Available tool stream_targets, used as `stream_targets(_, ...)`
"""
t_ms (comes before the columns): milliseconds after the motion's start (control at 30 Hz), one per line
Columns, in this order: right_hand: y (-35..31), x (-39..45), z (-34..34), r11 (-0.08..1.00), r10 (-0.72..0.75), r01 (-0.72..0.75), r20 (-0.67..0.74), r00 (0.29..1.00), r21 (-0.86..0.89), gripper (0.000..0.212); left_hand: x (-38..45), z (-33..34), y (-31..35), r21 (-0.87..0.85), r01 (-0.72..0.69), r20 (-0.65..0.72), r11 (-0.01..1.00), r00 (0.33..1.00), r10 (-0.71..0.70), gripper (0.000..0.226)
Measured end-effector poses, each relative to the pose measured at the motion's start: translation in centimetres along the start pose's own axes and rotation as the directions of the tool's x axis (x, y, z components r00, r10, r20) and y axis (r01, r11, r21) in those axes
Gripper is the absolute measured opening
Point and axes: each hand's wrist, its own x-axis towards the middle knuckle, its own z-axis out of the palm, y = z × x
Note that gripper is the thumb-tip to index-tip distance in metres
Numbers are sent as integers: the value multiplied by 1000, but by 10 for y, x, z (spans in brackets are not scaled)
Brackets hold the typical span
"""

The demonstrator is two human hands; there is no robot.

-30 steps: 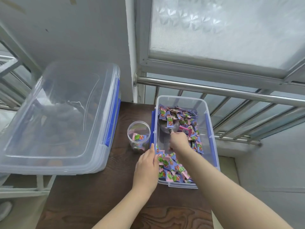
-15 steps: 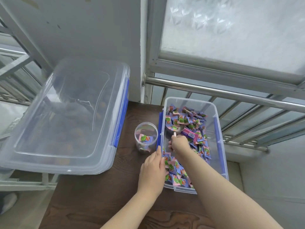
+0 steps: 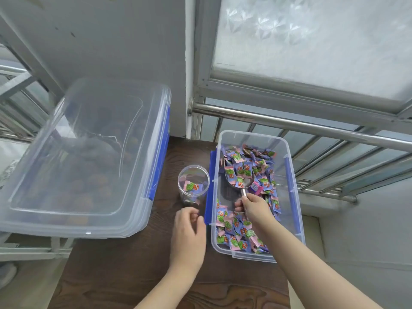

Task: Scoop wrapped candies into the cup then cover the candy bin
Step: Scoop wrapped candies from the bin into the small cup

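Note:
A clear candy bin (image 3: 294,210) with blue latches sits on the dark wooden table, holding several purple and pink wrapped candies (image 3: 236,228). My right hand (image 3: 254,207) grips the handle of a metal scoop (image 3: 239,178) inside the bin; the scoop bowl carries a few candies. A small clear cup (image 3: 193,186) stands just left of the bin with a few candies in it. My left hand (image 3: 188,233) hovers over the table below the cup, fingers loosely curled, holding nothing and touching neither cup nor bin.
A large clear lidded bin (image 3: 84,157) with blue latches fills the left side and overhangs the table (image 3: 124,273). A steel rail (image 3: 289,123) and window bars run behind the candy bin. The table's right edge lies just past the bin.
My left hand has let go of the candy bin's left rim and drawn back over the table. The scoop has come up loaded with candies. The camera has shifted slightly.

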Motion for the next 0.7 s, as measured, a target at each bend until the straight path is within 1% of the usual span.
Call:
stream_targets(67,3,-8,-10,1000,-24,24,13,1000,-10,31,6,-8,-6,-9,52,-111,999,992,-53,31)
stream_targets(133,6,-16,-22,999,-37,38,23,999,-25,29,19,-13,-5,9,71,-149,997,986,-69,59)
stream_targets(200,10,-23,-33,997,-52,54,39,998,-46,28,31,-16,2,19,62,-99,998,993,-60,89)
stream_targets(267,12,-30,-43,996,-63,66,54,997,-58,29,41,-17,12,21,24,-22,999,999,-24,107)
stream_targets(333,12,-34,-52,994,-80,84,58,995,-70,29,52,-15,16,25,-20,17,999,1000,20,110)
stream_targets(467,11,-43,-69,984,-121,134,114,986,-117,27,63,-18,15,-23,-46,3,999,999,46,98)
stream_targets(533,6,-52,-71,975,-138,167,189,972,-146,25,64,-23,13,-2,-55,-8,999,998,55,95)
stream_targets(700,-25,-75,-90,942,-197,274,341,919,-195,24,69,-17,25,29,-105,28,994,994,104,92)
